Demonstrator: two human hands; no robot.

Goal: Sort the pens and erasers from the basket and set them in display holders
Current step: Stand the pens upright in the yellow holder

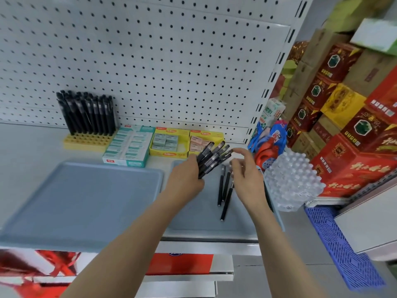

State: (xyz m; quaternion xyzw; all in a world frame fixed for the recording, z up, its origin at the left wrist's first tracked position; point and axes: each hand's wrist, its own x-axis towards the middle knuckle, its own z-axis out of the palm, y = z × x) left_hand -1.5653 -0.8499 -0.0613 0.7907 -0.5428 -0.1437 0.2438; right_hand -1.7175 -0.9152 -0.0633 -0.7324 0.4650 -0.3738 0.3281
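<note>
My left hand (185, 176) grips a fanned bundle of several black pens (212, 159) above the right grey tray (206, 224). My right hand (245, 175) hovers just right of the bundle, its fingers loosely bent, its forefinger touching the bundle's tip ends; it holds nothing. Three black pens (224, 190) lie loose on that tray under my right hand. At the back left a yellow pen holder (86, 140) carries several upright black pens (86, 114). Eraser boxes stand beside it: a teal-white one (126, 147), a yellow one with grey erasers (169, 143) and a yellow one with pink erasers (202, 139).
A second grey tray (81, 201) lies at the left on the shelf. A clear bumpy plastic basket (292, 179) sits at the shelf's right end, with detergent pouches (268, 143) behind it. Red boxes (343, 125) are stacked at the right. White pegboard (150, 61) backs the shelf.
</note>
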